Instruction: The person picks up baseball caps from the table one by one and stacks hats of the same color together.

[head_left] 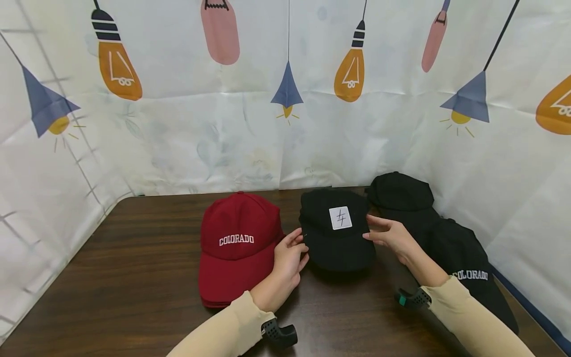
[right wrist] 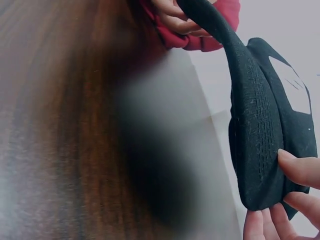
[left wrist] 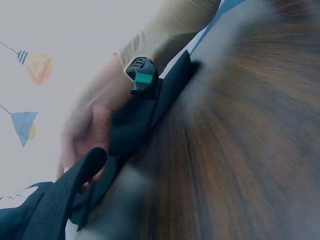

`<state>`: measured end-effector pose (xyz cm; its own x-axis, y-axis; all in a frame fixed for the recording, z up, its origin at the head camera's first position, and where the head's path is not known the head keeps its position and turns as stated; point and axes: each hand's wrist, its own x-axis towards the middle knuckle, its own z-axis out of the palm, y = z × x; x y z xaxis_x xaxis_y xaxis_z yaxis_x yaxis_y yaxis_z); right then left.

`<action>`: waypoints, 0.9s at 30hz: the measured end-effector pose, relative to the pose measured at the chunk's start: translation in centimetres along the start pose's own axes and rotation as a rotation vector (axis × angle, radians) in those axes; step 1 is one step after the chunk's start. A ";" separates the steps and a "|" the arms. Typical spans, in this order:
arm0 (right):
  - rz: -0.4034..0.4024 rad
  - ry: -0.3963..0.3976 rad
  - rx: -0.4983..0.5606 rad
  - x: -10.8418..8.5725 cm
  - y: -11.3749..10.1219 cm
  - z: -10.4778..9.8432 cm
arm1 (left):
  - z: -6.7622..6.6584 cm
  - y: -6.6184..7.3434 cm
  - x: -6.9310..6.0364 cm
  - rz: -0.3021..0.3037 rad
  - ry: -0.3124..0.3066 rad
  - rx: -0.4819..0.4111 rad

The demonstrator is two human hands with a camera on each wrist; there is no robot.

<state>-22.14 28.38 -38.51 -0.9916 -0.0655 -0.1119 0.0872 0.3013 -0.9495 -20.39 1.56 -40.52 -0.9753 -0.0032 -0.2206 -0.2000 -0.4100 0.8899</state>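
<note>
A black cap [head_left: 334,248] with a white square label [head_left: 340,217] bearing dark strokes is held between both hands, its brim toward the person and above the tabletop. The left hand [head_left: 285,260] grips its left edge beside the red cap [head_left: 238,228]. At the right edge the right hand [head_left: 394,240] pinches the cap, thumb and fingers on both sides of the fabric. The right wrist view shows the black cap [right wrist: 255,115] side-on, with the right hand [right wrist: 300,187] at its lower end. In the left wrist view the brim [left wrist: 67,195] partly covers the right hand's fingertips.
The red cap lettered COLORADO has further red brim edges beneath it. At the right stand black caps, one at the back [head_left: 401,193] and one lettered COLORADO [head_left: 464,253]. A printed curtain [head_left: 250,144] surrounds the dark wooden table [head_left: 134,277].
</note>
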 end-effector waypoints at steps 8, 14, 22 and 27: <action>-0.009 -0.029 -0.011 -0.3 0.6 0.3 | -1.0 -0.3 -0.5 -0.027 -0.022 0.041; -0.009 -0.034 -0.023 -0.2 1.2 0.4 | -1.8 -0.3 -0.9 -0.040 -0.073 0.069; 0.001 -0.056 -0.040 -0.2 1.8 0.4 | -2.6 -0.2 -1.5 -0.071 -0.150 0.097; 0.009 -0.060 -0.038 -0.4 1.9 0.3 | -3.0 -0.2 -1.9 -0.080 -0.191 0.121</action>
<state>-21.55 28.67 -40.35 -0.9831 -0.1195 -0.1387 0.0912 0.3375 -0.9369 -18.25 -1.08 -41.46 -0.9537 0.2017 -0.2232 -0.2757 -0.2894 0.9166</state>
